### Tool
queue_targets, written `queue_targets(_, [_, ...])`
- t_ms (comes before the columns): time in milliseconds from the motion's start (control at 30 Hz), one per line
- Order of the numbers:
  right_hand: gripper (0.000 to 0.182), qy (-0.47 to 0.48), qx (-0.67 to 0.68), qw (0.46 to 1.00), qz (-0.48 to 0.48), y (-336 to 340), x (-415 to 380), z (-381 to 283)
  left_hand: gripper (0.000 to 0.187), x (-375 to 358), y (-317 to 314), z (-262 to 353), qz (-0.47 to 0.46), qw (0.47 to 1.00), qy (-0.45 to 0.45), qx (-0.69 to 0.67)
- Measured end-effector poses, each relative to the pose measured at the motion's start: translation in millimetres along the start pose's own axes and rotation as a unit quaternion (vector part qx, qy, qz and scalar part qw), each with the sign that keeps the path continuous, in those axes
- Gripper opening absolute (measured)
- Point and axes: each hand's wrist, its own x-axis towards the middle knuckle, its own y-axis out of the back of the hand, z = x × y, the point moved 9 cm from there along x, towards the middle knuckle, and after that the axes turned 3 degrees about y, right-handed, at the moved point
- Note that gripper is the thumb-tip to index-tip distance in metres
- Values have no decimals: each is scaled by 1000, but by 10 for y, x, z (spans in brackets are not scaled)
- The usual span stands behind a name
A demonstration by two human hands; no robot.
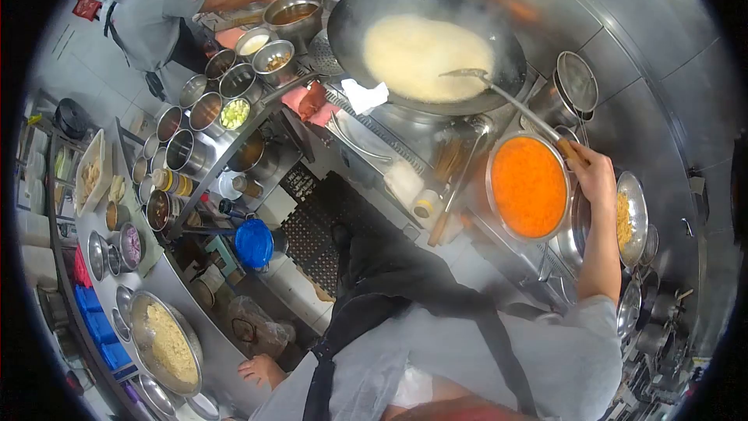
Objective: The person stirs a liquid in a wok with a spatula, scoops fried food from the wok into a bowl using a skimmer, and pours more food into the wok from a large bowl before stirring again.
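Note:
My right hand [594, 177] is closed around the wooden end of a long-handled wok spatula [523, 107]. The spatula's metal blade dips into pale, creamy liquid [425, 51] that steams in a large black wok [351, 39]. Just under this hand stands a round metal pot, filled with something bright orange [528, 185]. Down at the lower left, my left hand [262, 370] rests on the edge of a steel counter [204, 308], fingers spread and holding nothing. Nearest to it on that counter is a large bowl of pale yellow, crumbly food [170, 343].
A co-worker [160, 19] reaches over pots at the upper left. Several metal containers [206, 111] line the shelf between us. A blue-covered container [254, 243] stands low beside the black floor mat [312, 222]. A metal bowl with yellow bits [633, 218] sits at the right.

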Motion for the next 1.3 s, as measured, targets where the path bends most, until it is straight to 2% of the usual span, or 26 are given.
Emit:
queue_targets(67, [38, 55, 7, 998, 3, -49, -140, -40, 72, 24, -44, 12, 12, 1000, -4, -17])
queue_targets(100, [38, 53, 6, 999, 3, -105, -148, -24, 72, 55, -77, 7, 23, 1000, 8, 3])
queue_targets(200, [36, 143, -65, 987, 22, -431, -118, -180, 73, 76, -106, 25, 33, 999, 16, 0])
queue_targets(400, [32, 215, -62, 974, 18, -1175, 350, -360, 74, 27, -30, 11, 19, 1000, 12, 8])
queue_targets(533, [26, 189, -119, 975, 21, -1560, 763, -469, 73, 25, -35, -7, 61, 997, 20, -44])
queue_targets(633, [26, 156, -147, 977, -3, -1860, 1097, -581, 73, -6, -17, -30, 24, 999, -14, -37])
queue_targets(767, [28, 118, -116, 986, -3, -2129, 1516, -704, 72, 44, -58, -48, 16, 1000, -8, -19])
queue_targets(900, [28, 73, -125, 989, -10, -2170, 1888, -703, 71, -3, 69, -63, -26, 999, -13, -37])
queue_targets(1000, [29, 38, -110, 993, -6, -1917, 1961, -730, 71, -88, 163, -77, -50, 997, -13, -59])
queue_targets(1100, [31, -3, -100, 995, 16, -1742, 2023, -430, 72, -96, 166, -59, -51, 997, -7, -62])
queue_targets(1267, [28, 31, -81, 992, 89, -1113, 1696, 72, 76, -40, 46, -34, -23, 998, -4, -56])
queue_targets(1300, [26, 68, -71, 990, 99, -928, 1545, 84, 77, 2, 7, -33, -20, 998, -2, -56])
